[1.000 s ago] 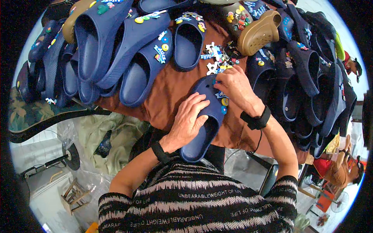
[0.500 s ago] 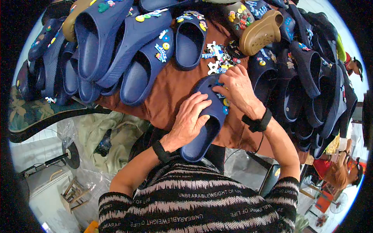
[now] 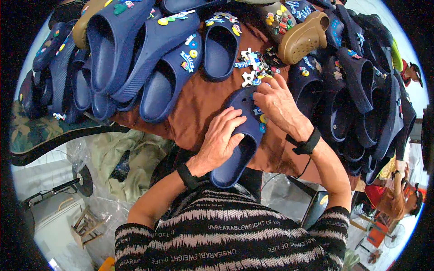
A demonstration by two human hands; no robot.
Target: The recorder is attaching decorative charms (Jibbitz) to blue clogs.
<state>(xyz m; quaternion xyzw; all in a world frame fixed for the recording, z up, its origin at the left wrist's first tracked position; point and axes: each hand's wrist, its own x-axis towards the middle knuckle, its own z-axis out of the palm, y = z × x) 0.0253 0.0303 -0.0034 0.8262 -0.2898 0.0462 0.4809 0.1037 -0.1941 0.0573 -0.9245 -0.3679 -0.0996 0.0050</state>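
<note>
A navy blue clog (image 3: 238, 100) lies across the edge of the brown cloth with its toe pointing away from me. My left hand (image 3: 220, 139) grips it at the opening, fingers over the upper and thumb by the rim. Colourful shoe charms (image 3: 263, 121) sit along the right side of its upper. Above the right side of the toe is my right hand (image 3: 279, 106), its fingers curled together and hiding part of the upper; what is between the fingertips cannot be made out. Just beyond them lies a pile of loose charms (image 3: 258, 67).
Decorated navy clogs (image 3: 160, 90) are heaped on the left, and more dark clogs (image 3: 357, 81) on the right. A brown clog (image 3: 304, 40) stands behind the charm pile. Brown cloth (image 3: 190, 108) covers the table. Other people (image 3: 393, 201) are at the far right.
My right hand has shifted slightly right and lifted off the upper toward the charm pile, uncovering more of the clog's toe. My left hand and the clog have stayed in place.
</note>
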